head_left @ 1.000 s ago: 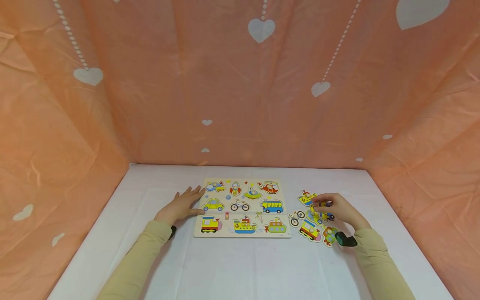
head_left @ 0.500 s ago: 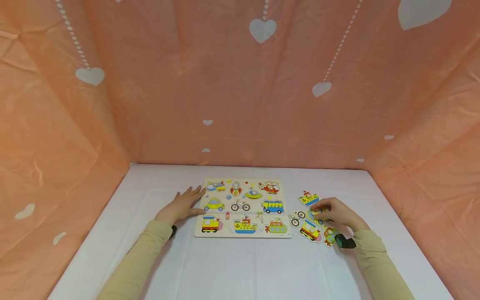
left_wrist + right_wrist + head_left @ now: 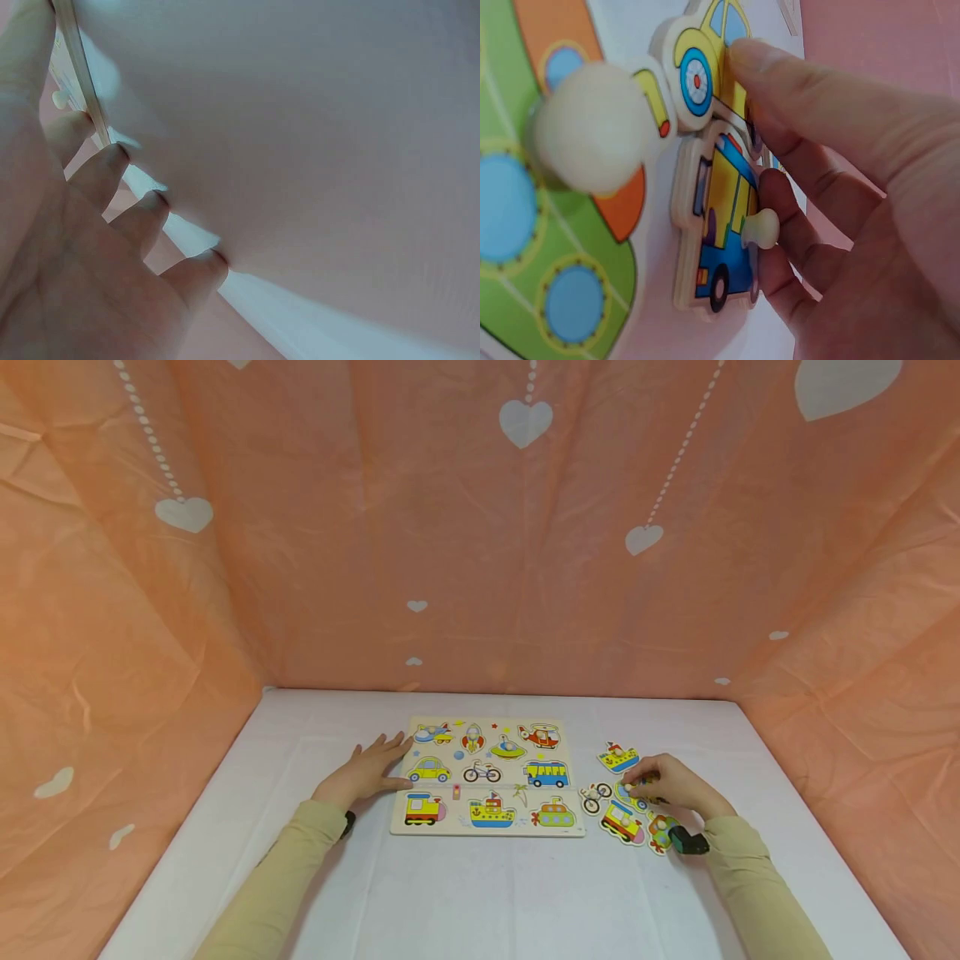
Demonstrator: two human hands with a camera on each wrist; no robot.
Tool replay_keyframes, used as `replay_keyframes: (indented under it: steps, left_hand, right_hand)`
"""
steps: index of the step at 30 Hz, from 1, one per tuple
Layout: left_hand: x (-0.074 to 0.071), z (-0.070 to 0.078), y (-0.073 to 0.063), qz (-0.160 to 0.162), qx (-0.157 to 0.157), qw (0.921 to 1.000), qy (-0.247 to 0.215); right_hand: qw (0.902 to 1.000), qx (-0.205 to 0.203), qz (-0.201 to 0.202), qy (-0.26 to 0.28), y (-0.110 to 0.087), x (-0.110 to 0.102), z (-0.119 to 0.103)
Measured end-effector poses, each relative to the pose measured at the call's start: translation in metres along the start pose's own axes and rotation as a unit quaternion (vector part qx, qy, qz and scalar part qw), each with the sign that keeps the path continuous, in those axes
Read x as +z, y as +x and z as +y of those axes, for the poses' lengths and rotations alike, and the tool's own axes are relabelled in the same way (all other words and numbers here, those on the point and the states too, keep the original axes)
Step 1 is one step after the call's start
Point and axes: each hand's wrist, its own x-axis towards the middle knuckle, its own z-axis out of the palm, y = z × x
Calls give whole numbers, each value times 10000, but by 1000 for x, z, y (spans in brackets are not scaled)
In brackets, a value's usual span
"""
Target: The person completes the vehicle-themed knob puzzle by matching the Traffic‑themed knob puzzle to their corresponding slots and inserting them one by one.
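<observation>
A wooden peg puzzle board [image 3: 487, 831] lies flat on the table. My left hand [image 3: 362, 774] rests at its left edge, fingers spread, thumb touching the board. In the left wrist view, the fingertips [image 3: 154, 202] press on the white cloth beside the board's edge. On the right, my right hand [image 3: 678, 787] pinches the yellow car piece [image 3: 705, 60] with thumb and forefinger; the thumb hides its knob. The other fingers curl beside the blue and yellow bus piece [image 3: 727, 225], which the hand mostly covers in the head view.
Around the right hand lie a ship piece [image 3: 618, 757], a bicycle piece [image 3: 595, 797], a train piece [image 3: 622, 822] and a green submarine piece [image 3: 660, 832]. A plane [image 3: 432, 734], rocket [image 3: 473, 738], saucer [image 3: 507, 747] and helicopter [image 3: 542, 737] with knobs sit in the board's upper part.
My right hand has come down from between the ship and bus pieces onto the car piece, and its thumb and forefinger have closed there. The left hand keeps its place.
</observation>
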Motion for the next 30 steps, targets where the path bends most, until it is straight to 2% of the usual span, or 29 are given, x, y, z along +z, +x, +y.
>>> replay_keyframes:
  steps: [7,15,21,30]
  left_hand:
    - [0,1,0,8,9,10000,-13]
    - [0,0,1,8,7,10000,13]
    - [0,-2,1,-55,17,10000,-33]
    - [0,-1,0,-12,13,10000,-3]
  right_hand:
    - [9998,50,126,-125,1,-1,-2]
    - [9984,22,537,-164,3,2,-15]
    - [9967,-157,799,23,11,12,-31]
    - [9939,77,1088,185,31,33,-58]
